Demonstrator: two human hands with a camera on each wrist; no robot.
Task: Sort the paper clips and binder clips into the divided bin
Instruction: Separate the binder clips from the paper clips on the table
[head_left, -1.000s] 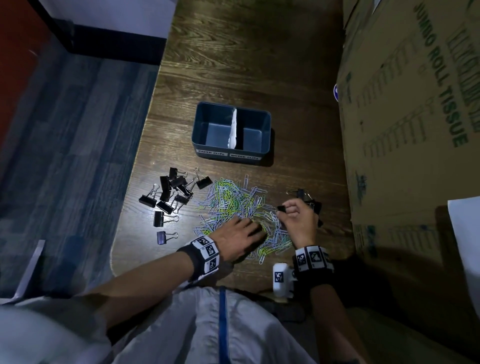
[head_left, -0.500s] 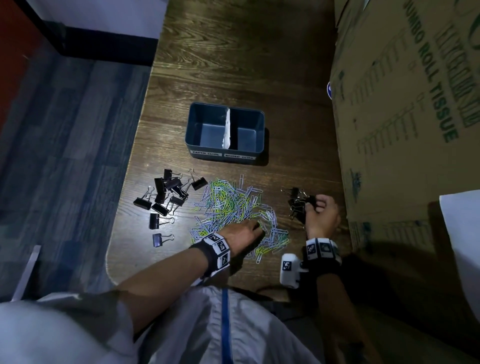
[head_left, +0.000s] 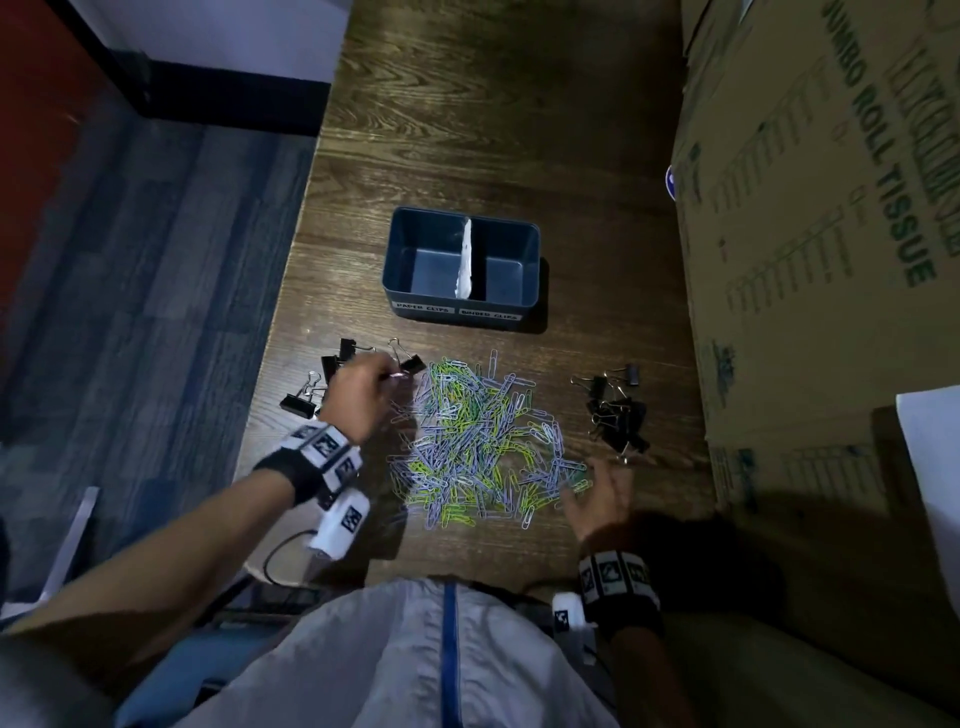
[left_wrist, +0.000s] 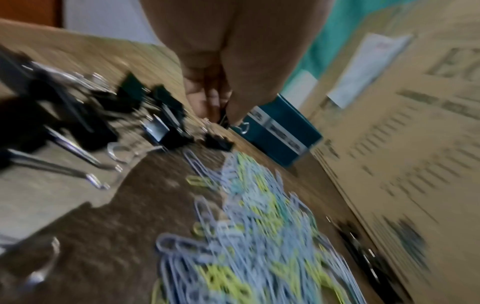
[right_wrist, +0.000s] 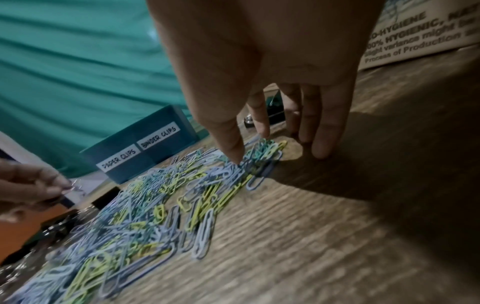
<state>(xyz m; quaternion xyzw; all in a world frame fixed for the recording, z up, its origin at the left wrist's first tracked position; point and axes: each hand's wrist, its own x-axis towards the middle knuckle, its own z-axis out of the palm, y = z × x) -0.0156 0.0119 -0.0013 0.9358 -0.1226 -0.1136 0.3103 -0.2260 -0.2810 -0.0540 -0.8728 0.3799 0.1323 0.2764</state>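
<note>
A blue divided bin (head_left: 402, 249) with a white divider stands at mid table, labelled PAPER CLIPS on the left and BINDER CLIPS on the right (right_wrist: 145, 148); both halves look empty. In front of it lies a pile of coloured paper clips (head_left: 478, 441). Black binder clips lie in a left group (head_left: 304, 400) and a right group (head_left: 618, 410). My left hand (head_left: 382, 371) is over the left group and pinches one binder clip (left_wrist: 224, 121) by thumb and fingers. My right hand (head_left: 587, 483) is spread at the pile's right near edge, its thumb tip (right_wrist: 233, 152) touching paper clips.
A tall cardboard box (head_left: 831, 260) walls off the table's right side, close to the right binder clips. The table's left edge (head_left: 283, 322) drops to carpet. A white sheet (head_left: 930, 457) shows at far right.
My left hand left the paper clip pile, went to the left binder clips and pinched one. My right hand let go of the right binder clips and drew back to the pile's edge.
</note>
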